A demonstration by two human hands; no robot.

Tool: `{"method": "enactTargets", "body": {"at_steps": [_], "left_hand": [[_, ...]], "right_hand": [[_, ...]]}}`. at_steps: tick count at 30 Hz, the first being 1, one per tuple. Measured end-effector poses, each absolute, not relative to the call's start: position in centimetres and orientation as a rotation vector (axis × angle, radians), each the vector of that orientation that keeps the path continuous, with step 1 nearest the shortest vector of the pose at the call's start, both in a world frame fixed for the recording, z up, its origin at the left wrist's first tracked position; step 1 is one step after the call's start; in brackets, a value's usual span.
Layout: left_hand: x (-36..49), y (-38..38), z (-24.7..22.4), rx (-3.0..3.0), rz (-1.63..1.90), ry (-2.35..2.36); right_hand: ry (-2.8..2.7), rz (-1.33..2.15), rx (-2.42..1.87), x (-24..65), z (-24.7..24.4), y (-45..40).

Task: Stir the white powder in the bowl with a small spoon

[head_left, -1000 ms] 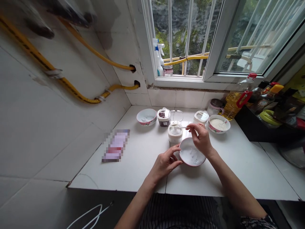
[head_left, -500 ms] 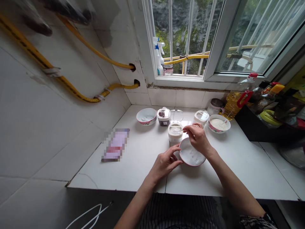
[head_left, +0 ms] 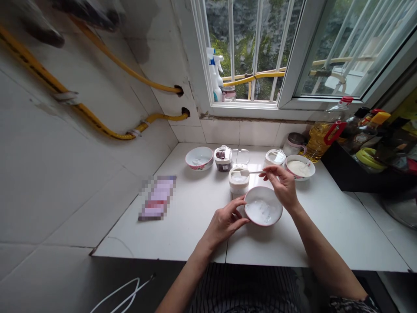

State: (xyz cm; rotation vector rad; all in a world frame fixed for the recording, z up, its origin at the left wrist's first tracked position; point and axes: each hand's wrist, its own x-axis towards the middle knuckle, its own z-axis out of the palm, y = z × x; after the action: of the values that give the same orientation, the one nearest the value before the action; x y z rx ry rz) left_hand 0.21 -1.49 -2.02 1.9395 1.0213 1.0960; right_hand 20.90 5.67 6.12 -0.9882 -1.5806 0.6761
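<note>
My right hand pinches the handle of a small white spoon. The spoon's head is at the rim of an open white jar of white, grainy contents; whether it carries any is too small to tell. Thumb and fingers of my left hand grip the left side of a white bowl with a reddish rim. White stuff and some clear, shiny bits lie in the bottom of this bowl. A clear lid stands raised behind the open jar.
Behind stand a flowered bowl, a jar with dark contents, another lidded jar and a bowl of pale powder. An oil bottle and a black box of bottles are right. A blurred purple packet lies left.
My right hand has moved right and drawn the spoon up out of the jar, so its head now shows. The left hand and the bowl stay in place.
</note>
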Motion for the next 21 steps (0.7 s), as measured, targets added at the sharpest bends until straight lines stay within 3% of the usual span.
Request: {"method": "enactTargets", "body": {"at_steps": [7, 21], "left_hand": [[0.2, -1.6, -1.8, 1.933, 1.092, 1.005], [0.0, -1.6, -1.7, 1.849, 1.067, 1.032]], "right_hand": [[-1.84, 1.016, -0.995, 24.9, 7.2, 5.3], [-2.099, 0.866, -0.895, 24.5, 6.0, 5.6]]}}
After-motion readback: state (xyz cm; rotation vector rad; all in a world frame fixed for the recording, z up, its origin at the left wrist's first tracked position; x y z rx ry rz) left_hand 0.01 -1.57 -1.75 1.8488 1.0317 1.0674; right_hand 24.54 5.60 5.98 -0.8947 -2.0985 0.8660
